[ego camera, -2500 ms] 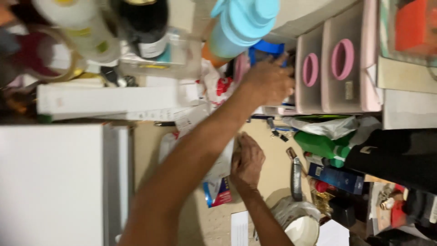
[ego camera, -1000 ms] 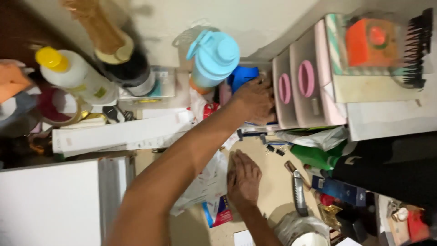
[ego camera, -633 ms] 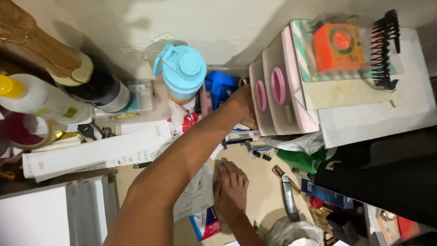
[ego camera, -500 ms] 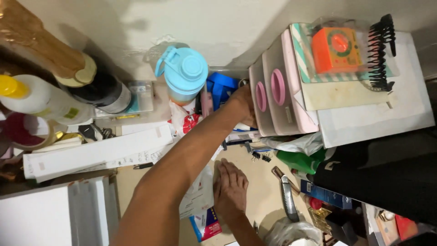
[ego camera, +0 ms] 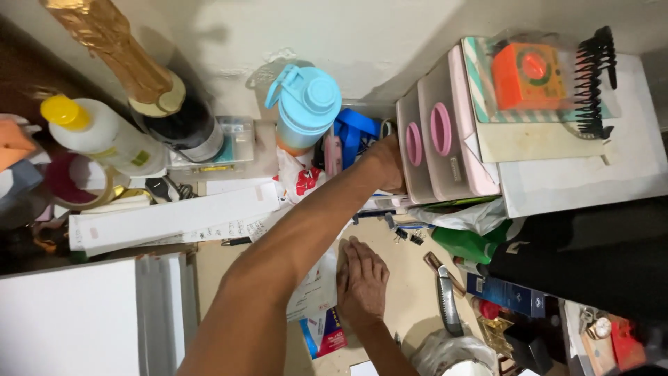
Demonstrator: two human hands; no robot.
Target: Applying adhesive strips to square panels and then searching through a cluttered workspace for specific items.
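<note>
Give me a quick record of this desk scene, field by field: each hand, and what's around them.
left hand: reaching behind the pink drawer unit, fingers hidden
right hand: flat, palm down on the tan desk
near left hand: light blue bottle, blue strap
near right hand: utility knife, black binder clips
on the drawers: orange timer, black comb
back left: foil-topped dark bottle, yellow-capped white bottle
</note>
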